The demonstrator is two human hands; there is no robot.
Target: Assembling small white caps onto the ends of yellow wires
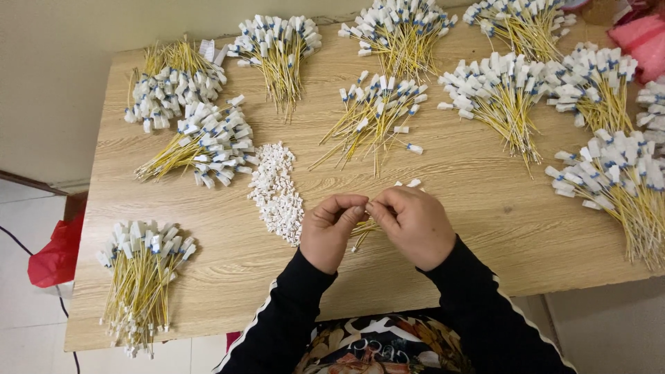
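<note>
Near the table's [485,228] front edge, at its middle: left hand [331,232] curled, thumb and forefinger pressed together on something small at the meeting point with the right hand; too small to tell whether a white cap or a wire tip. Just left of it, touching nothing, a heap of loose white caps [277,192]. Under and between both hands, a short bundle of thin yellow wires [361,234], ends poking out toward the front edge.

Right hand [414,225] likewise closed, fingertips pinching the same spot, white connector ends [413,183] peeking out behind its knuckles.

Likely slips, judged from this: a small part popping out of so tight a pinch and vanishing among the loose caps; a thin wire kinking if pushed off-axis; a sleeve [291,305] sweeping the heap toward the front edge.

Along the left, back and right edges, finished yellow bunches [377,114] with white-and-blue tags, well apart from the hands.
</note>
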